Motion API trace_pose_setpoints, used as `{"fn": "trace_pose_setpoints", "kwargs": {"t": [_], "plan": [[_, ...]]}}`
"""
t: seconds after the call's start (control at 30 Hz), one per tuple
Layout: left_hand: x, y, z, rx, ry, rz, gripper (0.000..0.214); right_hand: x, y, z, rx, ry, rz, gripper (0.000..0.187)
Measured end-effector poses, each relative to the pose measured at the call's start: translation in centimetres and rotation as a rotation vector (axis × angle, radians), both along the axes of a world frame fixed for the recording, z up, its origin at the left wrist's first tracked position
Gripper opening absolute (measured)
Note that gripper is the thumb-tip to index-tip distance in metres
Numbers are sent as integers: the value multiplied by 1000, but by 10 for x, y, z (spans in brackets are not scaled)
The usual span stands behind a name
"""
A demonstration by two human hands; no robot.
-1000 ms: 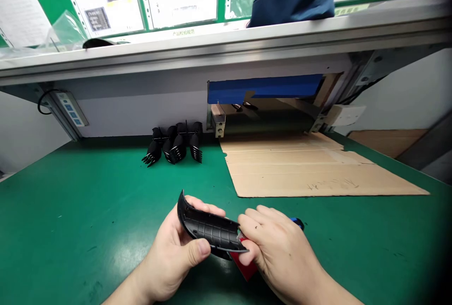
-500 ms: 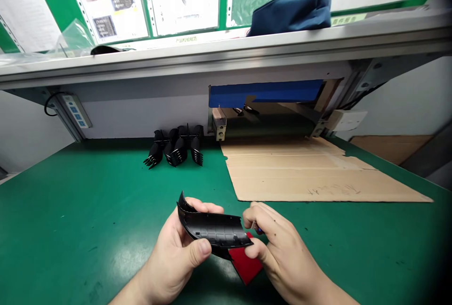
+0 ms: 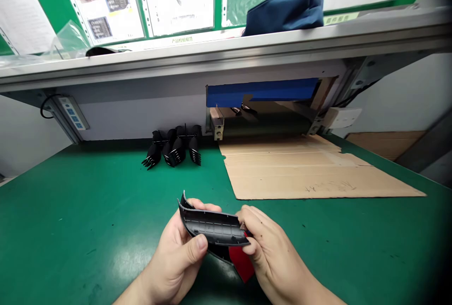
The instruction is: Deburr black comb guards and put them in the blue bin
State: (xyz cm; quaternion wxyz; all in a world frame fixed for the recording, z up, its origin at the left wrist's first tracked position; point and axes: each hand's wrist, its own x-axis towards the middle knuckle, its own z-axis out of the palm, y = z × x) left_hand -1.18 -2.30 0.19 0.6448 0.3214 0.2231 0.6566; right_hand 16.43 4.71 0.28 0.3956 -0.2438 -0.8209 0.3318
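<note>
My left hand (image 3: 176, 253) is closed around a curved black plastic shell (image 3: 212, 227), thumb on its near edge, its ribbed inner side facing me. My right hand (image 3: 271, 253) pinches the shell's right end, fingers pressed together. A red piece (image 3: 240, 260) shows just under the shell, between both hands; which hand carries it I cannot tell. Both hands hover low over the green table (image 3: 70, 211), near its front edge.
Several black comb attachments (image 3: 173, 147) lie in a cluster at the back of the table. A flat cardboard sheet (image 3: 310, 168) covers the right back part. Behind it is a blue-edged opening (image 3: 261, 91) under a metal shelf holding a dark blue cloth (image 3: 282, 11).
My right hand has moved left, closer against the shell's right end. The blue tip seen behind it a second ago is hidden now. The shell sits slightly flatter.
</note>
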Motion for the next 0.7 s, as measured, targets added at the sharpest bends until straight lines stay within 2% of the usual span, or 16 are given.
{"fn": "trace_pose_setpoints", "kwargs": {"t": [0.17, 0.2, 0.27, 0.33, 0.47, 0.53, 0.7], "plan": [[-3, 2, 2, 12, 51, 40, 34, 11, 7, 8, -272, -63, 358, 67], [-3, 3, 3, 11, 48, 47, 32, 13, 9, 8, -310, -41, 368, 66], [-3, 3, 6, -7, 17, 62, 30, 14, 11, 7, -298, 18, 286, 66], [-1, 3, 7, -38, -25, 69, 29, 11, 10, 3, -172, -16, 172, 67], [2, 1, 7, -62, -58, 84, 30, 2, 4, -2, 235, -235, -39, 69], [3, 0, 6, -50, -50, 88, 31, -1, 2, -2, 381, -301, -117, 70], [5, -2, 7, -25, -12, 91, 31, -1, -2, 3, 507, -390, -187, 78]]}}
